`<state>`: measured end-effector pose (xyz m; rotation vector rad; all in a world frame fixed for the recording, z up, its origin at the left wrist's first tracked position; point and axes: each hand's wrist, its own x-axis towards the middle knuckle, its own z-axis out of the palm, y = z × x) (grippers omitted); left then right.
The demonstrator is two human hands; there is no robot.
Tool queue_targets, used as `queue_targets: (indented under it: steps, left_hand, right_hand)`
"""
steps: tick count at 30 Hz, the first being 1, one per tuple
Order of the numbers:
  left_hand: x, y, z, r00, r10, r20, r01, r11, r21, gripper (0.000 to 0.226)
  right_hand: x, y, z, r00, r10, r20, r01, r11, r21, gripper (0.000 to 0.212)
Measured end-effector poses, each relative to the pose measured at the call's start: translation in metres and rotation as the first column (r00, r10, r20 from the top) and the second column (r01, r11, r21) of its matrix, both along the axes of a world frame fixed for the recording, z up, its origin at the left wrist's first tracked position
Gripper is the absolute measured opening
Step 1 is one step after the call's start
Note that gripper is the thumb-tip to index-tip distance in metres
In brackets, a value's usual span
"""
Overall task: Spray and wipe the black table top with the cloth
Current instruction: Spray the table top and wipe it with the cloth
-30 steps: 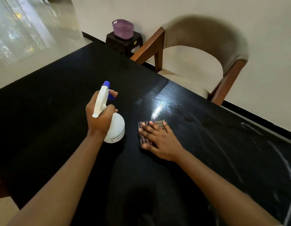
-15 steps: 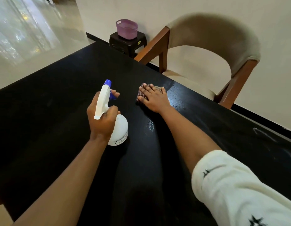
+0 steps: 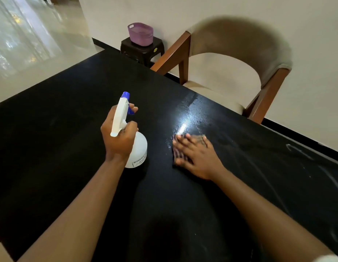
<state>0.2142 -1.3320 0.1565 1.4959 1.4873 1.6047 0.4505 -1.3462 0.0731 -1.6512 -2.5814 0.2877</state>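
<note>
Wiping: the right grip lies flat with fingers spread, pressing the cloth onto the tabletop. An open palm likely spreads pressure so the cloth drags the wet film along.
Cloth: it sits under the right fingers, at 3 o'clock of the bottle and apart from it.
Bottle: the left grip is curled round the neck with a finger on the blue trigger, nozzle toward 12 o'clock. Held aside like this, it seems kept ready to spray again without blocking the wipe.
Wet patch: a shiny area at 12 o'clock of the cloth, running to the far edge by the chair.
Change: half a second ago the right arm stretched to 12 o'clock near that edge. Now the cloth is drawn back through the wet patch, and the bottle has barely shifted.
</note>
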Motion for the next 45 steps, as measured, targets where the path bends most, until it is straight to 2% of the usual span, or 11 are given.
queue_targets:
  steps: [2, 6, 10, 14, 19, 22, 26, 30, 36, 40, 45]
  left_hand:
    - [0.002, 0.004, 0.0, 1.0, 0.002, 0.003, -0.002, 1.0, 0.006, 0.063]
    - [0.009, 0.015, 0.0, 1.0, 0.019, -0.006, -0.018, 1.0, 0.017, 0.061]
    - [0.009, 0.016, -0.001, 1.0, 0.023, -0.001, -0.023, 1.0, 0.02, 0.059]
    - [0.008, 0.016, 0.0, 1.0, 0.023, 0.005, -0.023, 1.0, 0.016, 0.057]
    - [0.011, 0.016, 0.0, 1.0, 0.027, -0.001, -0.027, 1.0, 0.01, 0.06]
    - [0.021, 0.022, 0.002, 0.999, 0.034, -0.003, -0.034, 0.999, -0.009, 0.06]
    - [0.033, 0.033, 0.002, 1.0, 0.024, -0.003, -0.024, 1.0, -0.007, 0.063]
    - [0.036, 0.04, -0.004, 1.0, 0.019, -0.011, -0.019, 0.999, 0.032, 0.057]
    - [0.042, 0.048, -0.003, 1.0, 0.013, -0.015, -0.012, 0.998, 0.061, 0.071]
    - [0.042, 0.046, -0.005, 1.0, 0.013, -0.019, -0.012, 0.999, 0.049, 0.073]
    - [0.041, 0.046, -0.006, 1.0, 0.024, -0.019, -0.023, 0.998, 0.06, 0.058]
  right_hand:
    - [-0.005, 0.049, 0.002, 0.996, -0.089, 0.026, 0.089, 0.996, 0.015, 0.074]
    - [-0.014, 0.143, 0.001, 0.969, -0.247, 0.028, 0.247, 0.969, -0.004, 0.064]
    - [-0.017, 0.171, -0.002, 0.946, -0.32, 0.052, 0.321, 0.947, -0.017, 0.066]
    - [-0.004, 0.113, 0.0, 0.968, -0.247, 0.052, 0.248, 0.969, -0.014, 0.07]
    - [0.021, -0.026, -0.005, 0.988, -0.152, -0.007, 0.152, 0.987, 0.053, 0.075]
    - [0.031, -0.04, -0.008, 0.991, -0.13, -0.008, 0.131, 0.99, 0.059, 0.072]
    - [0.033, 0.024, -0.003, 0.98, -0.195, 0.029, 0.194, 0.981, 0.021, 0.083]
    - [0.039, 0.12, -0.003, 0.94, -0.341, 0.029, 0.34, 0.94, 0.022, 0.068]
    - [0.034, 0.203, -0.001, 0.897, -0.438, 0.061, 0.439, 0.899, 0.012, 0.067]
    - [0.038, 0.172, -0.003, 0.914, -0.401, 0.059, 0.399, 0.916, 0.035, 0.067]
    - [0.047, 0.049, -0.003, 0.935, -0.348, 0.061, 0.349, 0.937, 0.003, 0.078]
